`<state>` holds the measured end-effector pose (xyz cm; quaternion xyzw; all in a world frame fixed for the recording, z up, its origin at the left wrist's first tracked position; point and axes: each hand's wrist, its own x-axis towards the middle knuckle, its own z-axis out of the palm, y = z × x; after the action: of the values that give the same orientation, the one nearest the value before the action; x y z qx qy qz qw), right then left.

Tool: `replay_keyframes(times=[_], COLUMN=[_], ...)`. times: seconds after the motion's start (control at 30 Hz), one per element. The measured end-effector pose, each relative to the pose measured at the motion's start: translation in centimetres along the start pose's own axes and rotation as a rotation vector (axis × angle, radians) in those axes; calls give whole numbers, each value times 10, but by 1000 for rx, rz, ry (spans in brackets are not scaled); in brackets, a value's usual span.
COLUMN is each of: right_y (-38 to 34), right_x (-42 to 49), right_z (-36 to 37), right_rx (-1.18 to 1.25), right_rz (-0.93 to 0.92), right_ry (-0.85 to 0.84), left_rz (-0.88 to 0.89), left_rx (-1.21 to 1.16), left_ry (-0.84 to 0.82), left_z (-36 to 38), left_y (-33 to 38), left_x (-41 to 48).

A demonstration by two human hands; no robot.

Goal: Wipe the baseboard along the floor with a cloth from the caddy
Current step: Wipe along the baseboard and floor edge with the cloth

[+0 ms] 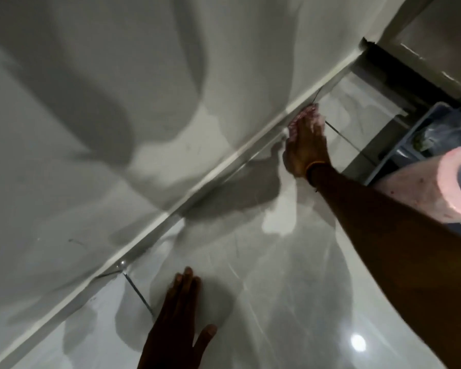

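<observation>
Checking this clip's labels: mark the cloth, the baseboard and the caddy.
cloth [305,117]: head view, pink edge past the fingertips.
baseboard [224,166]: head view, pale strip where wall meets floor.
caddy [410,129]: head view, blue rim at right.

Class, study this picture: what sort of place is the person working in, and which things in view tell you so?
Probably an indoor room or hallway in a home, seen at floor level. Glossy pale floor tiles meet a plain wall along a white baseboard, and a cleaning caddy stands near a doorway. Which room it is cannot be told.
</observation>
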<state>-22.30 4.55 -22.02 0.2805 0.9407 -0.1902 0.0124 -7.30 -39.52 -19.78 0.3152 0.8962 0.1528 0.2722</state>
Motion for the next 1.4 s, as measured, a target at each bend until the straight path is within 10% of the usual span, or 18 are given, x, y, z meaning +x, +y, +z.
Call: replay_keyframes(times=[0.13, 0.37, 0.73, 0.9, 1.07, 1.4], right_y=[-21, -123, -8, -43, -100, -15], right_x=[-21, -194, -23, -57, -164, -74], right_z=[1, 61, 1, 16, 51, 9], right_rx=[37, 49, 137, 148, -10, -195], right_rz=[1, -603, 43, -52, -457, -34], right_ry=[56, -167, 17, 83, -220, -63], left_rz=[21, 0, -37, -33, -20, -38], left_rx=[-19, -3, -15, -9, 5, -24], left_ry=[9, -7, -17, -9, -29, -31], left_z=[-3, -4, 3, -1, -4, -2], left_y=[-4, 2, 4, 6, 6, 2], left_x=[2, -2, 3, 5, 1, -1])
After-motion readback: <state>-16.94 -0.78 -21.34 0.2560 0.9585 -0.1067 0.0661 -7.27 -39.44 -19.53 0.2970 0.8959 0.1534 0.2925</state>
